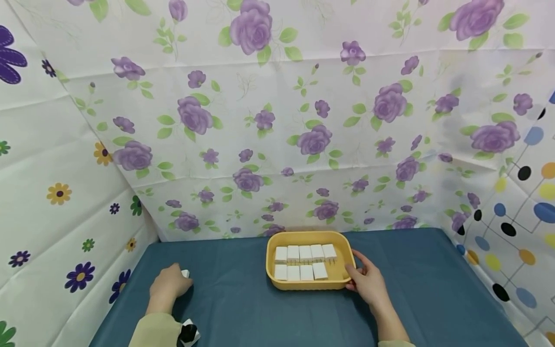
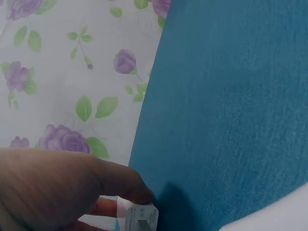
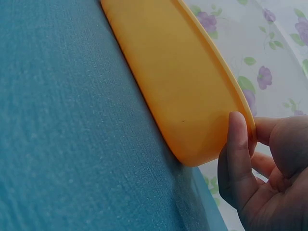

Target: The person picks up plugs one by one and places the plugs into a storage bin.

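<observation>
A small white box [image 1: 185,273] with fine print on one face is between the fingers of my left hand [image 1: 169,284], over the left part of the table. In the left wrist view the index finger lies along the top of that box [image 2: 142,219], and the other fingers are partly hidden behind it. Toward the back of the table stands a yellow plastic basket [image 1: 312,286]. My right hand [image 1: 366,279] grips its right end, thumb over the rim. From the right wrist view, fingers [image 3: 237,149] press the basket's outer wall [image 3: 168,82].
Inside the basket, several white boxes [image 1: 305,253] stand in two rows, with bare floor at the front right. A blue cloth [image 1: 243,313] covers the table. Flowered sheets [image 1: 277,120] hang behind and to the left, a dotted one [image 1: 520,231] at right.
</observation>
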### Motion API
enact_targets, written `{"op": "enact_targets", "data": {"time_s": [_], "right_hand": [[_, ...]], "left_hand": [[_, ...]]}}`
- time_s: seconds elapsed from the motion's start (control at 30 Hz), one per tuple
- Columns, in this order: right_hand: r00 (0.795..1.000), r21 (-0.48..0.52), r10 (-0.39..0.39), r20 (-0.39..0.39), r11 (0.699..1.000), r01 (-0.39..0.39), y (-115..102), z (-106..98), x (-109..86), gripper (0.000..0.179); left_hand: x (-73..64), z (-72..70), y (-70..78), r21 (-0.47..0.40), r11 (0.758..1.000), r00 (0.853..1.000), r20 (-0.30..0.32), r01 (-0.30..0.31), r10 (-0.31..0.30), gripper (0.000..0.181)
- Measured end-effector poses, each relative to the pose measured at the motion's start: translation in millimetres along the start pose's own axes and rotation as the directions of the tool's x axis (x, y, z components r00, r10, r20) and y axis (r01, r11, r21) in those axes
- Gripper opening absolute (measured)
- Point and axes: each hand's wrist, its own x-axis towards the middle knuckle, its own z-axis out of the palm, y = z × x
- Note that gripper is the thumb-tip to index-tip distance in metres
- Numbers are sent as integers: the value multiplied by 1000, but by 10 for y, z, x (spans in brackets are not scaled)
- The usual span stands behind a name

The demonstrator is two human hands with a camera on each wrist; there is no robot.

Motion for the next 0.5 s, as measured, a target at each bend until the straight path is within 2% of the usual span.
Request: {"op": "enact_targets", "data": {"time_s": [0.13,0.27,0.4,0.5], "right_hand": [[1000,5,12,-1,1000,-12,-7,1,11,62],[1000,3,13,-2,1000,-13,-4,3,15,62],[1000,4,18,-5,1000,-18,1,4,19,61],[1000,6,13,-8,1000,-13,-10,3,36,62]], "left_hand": [[-38,-22,92,-22,998,997,-53,-54,53,70],[-108,-25,307,-56,991,986,-120,-124,117,70],[-221,17,666,-106,979,973,-168,-175,156,64],[-319,69,1031,-161,958,957,-209,-237,202,59]]}}
